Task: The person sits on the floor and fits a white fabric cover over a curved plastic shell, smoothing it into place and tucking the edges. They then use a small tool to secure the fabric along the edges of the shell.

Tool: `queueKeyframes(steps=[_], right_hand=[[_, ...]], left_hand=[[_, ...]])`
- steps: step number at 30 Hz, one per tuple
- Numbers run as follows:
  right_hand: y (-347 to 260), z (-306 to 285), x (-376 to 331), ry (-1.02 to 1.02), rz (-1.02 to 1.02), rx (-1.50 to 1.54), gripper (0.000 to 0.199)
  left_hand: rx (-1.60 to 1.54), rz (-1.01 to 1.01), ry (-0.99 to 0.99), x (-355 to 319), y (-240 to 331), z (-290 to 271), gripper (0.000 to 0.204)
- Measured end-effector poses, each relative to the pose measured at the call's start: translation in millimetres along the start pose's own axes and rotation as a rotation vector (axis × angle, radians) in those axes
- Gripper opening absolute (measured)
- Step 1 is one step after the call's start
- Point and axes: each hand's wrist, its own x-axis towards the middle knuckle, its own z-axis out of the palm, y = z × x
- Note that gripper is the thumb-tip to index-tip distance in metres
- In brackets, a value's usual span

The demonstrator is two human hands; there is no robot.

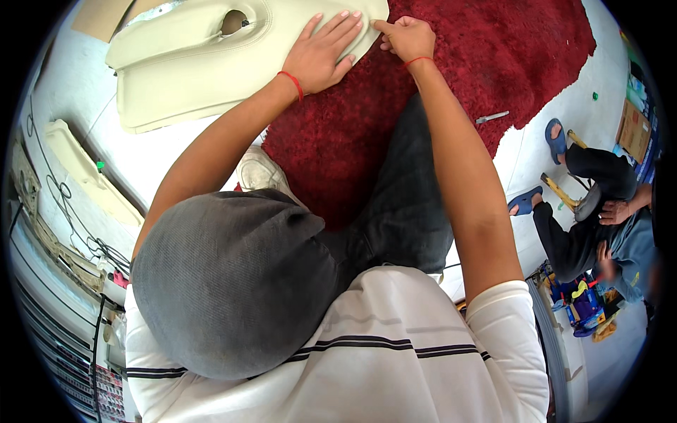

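A cream leather-covered padded panel (190,81), shaped like a car door trim with stitched seams and a round hole, lies at the top left. Its right end rests over a dark red shaggy carpet (331,141). My left hand (324,55) lies flat on the panel near its right end, fingers spread. At that end's curved edge, my right hand (407,38) is closed in a pinch, thumb and fingertips on the cream covering's rim. What lies under the fingertips is too small to make out. Both wrists wear a thin red cord.
A slim silver tool (492,117) lies on the carpet at the right. Further right, another person sits by a cardboard box (633,131). On the left, a long cream trim strip (92,173) and black cables (67,194) lie on the white floor.
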Motion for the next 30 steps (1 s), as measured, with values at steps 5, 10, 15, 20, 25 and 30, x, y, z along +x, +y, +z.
queueKeyframes(steps=[5, 10, 15, 20, 25, 30], right_hand=[[-1, 3, -16, 0.023, -0.124, -0.133, 0.044], [-7, -2, -6, -0.027, -0.028, 0.110, 0.042], [0, -4, -9, -0.085, -0.053, 0.063, 0.046], [-8, -9, 1, -0.096, -0.044, 0.036, 0.043], [-26, -23, 29, -0.131, -0.334, -0.228, 0.045], [-29, -32, 42, -0.169, -0.689, -0.400, 0.049]], left_hand=[[0.009, -0.013, 0.006, -5, -3, 0, 0.064], [-0.017, -0.009, -0.002, -1, 0, 0, 0.064], [-0.019, -0.017, -0.019, -3, -1, -1, 0.065], [-0.005, -0.011, -0.004, 0, 2, -1, 0.065], [-0.011, -0.088, 0.043, -2, 1, 2, 0.061], [0.069, -0.202, 0.134, -4, 11, -6, 0.056]])
